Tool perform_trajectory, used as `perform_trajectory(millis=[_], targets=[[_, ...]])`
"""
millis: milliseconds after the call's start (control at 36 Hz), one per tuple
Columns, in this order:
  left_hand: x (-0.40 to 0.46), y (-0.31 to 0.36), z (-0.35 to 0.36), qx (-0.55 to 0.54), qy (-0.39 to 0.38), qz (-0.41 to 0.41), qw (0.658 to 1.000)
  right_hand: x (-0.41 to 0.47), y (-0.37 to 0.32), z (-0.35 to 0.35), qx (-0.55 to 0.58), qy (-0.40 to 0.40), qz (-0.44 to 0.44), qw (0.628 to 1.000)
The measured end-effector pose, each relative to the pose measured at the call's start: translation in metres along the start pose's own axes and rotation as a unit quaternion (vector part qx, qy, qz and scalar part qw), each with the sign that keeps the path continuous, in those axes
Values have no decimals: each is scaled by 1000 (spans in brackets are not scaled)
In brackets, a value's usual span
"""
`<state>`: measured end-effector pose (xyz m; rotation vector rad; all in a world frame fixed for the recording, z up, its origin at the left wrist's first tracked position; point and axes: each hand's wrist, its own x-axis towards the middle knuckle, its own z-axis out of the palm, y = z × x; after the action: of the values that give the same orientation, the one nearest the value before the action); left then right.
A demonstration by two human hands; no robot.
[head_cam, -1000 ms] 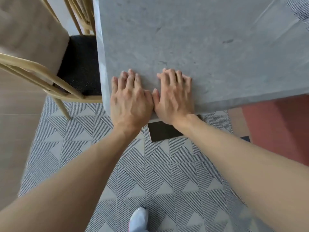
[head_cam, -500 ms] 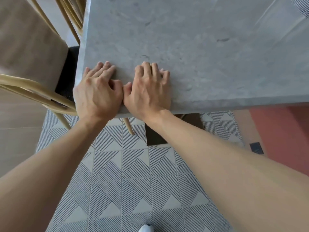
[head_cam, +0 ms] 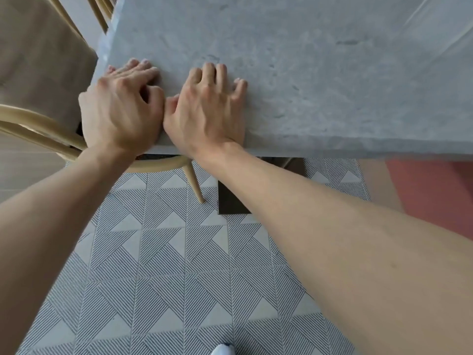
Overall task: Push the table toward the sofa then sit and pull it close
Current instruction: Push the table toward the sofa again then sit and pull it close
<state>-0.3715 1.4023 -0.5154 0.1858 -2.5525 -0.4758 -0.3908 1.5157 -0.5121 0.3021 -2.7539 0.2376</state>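
A grey stone-look table [head_cam: 320,73] fills the upper right of the head view, its near edge running across the middle. My left hand [head_cam: 120,108] lies on the top at the near left corner, fingers laid flat and pointing up-right. My right hand [head_cam: 207,108] presses beside it, palm at the near edge, fingers slightly arched with the tips on the surface. The two thumbs touch. A tan cushioned seat [head_cam: 38,60], perhaps the sofa, lies past the table's left edge.
A light wooden chair [head_cam: 43,129] with curved rails stands at the table's left corner, one leg [head_cam: 195,185] on the rug. A dark table base [head_cam: 230,201] shows under the top. The patterned grey rug [head_cam: 192,278] covers the floor; red flooring [head_cam: 435,190] lies to the right. A white shoe tip [head_cam: 224,349] is at the bottom.
Both hands have slid left along the near edge to the table's corner. The table has moved left over the chair, now covering its black seat.
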Motion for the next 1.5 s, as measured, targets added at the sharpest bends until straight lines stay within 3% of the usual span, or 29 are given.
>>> perform_trajectory(millis=[611,750,833,889,1139,1306,1500], targets=[[16,-18,8,-22,3,23,999,11,-10,2,-8,-9,17,1000],[15,6,2,27,-96,1,995,13,11,-14,47,-81,-27,995],[10,42,-8,-4,-115,-71,991,13,59,-40,162,-140,-53,975],[-2,77,-14,-77,-100,-90,988,3,104,-66,214,-111,-25,970],[-37,256,-12,-260,-182,23,948,-53,305,-166,227,-44,93,969],[-54,347,10,-260,-160,22,952,-78,403,-196,222,-34,84,971],[-68,418,55,-201,-170,-1,965,-93,502,-201,139,-63,66,986]])
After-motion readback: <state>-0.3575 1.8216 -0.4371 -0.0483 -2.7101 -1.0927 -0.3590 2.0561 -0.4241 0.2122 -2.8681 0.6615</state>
